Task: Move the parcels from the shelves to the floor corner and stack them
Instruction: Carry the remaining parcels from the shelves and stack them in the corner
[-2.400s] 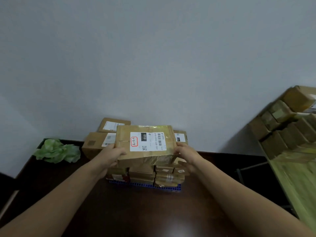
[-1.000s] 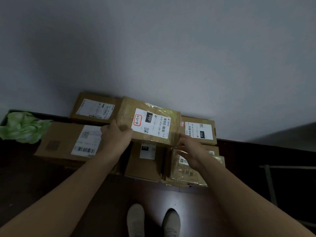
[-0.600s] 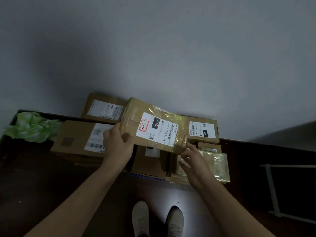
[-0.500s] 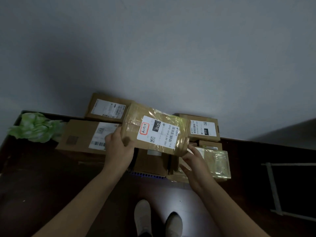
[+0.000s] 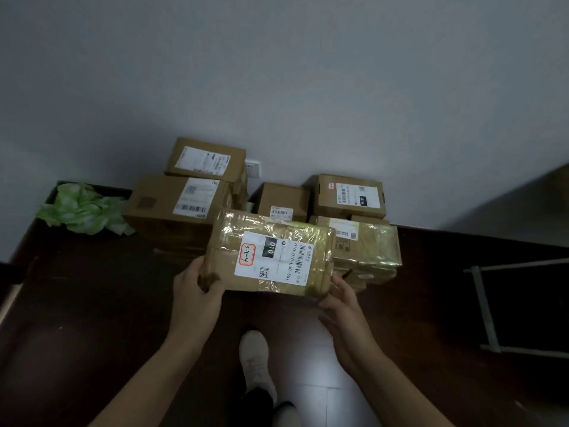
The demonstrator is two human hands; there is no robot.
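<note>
I hold a brown taped parcel [image 5: 271, 251] with a white "010" label above the front of the parcel pile. My left hand [image 5: 197, 288] grips its near left corner, thumb on top. My right hand [image 5: 338, 297] supports its near right corner from below with curled fingers. Behind it, against the wall, several parcels are stacked: a large box [image 5: 175, 201] with a smaller box [image 5: 206, 158] on it, a middle box [image 5: 283, 201], a right box [image 5: 351, 195], and a shiny taped parcel [image 5: 366, 241].
A green crumpled thing [image 5: 83, 208] lies at the left by the wall. A grey metal frame [image 5: 486, 306] stands on the dark floor at the right. My white shoe [image 5: 255, 359] is below the parcel.
The held parcel has come back toward me and lower, from over the rear boxes to the pile's front edge. My right hand has taken hold of its right corner.
</note>
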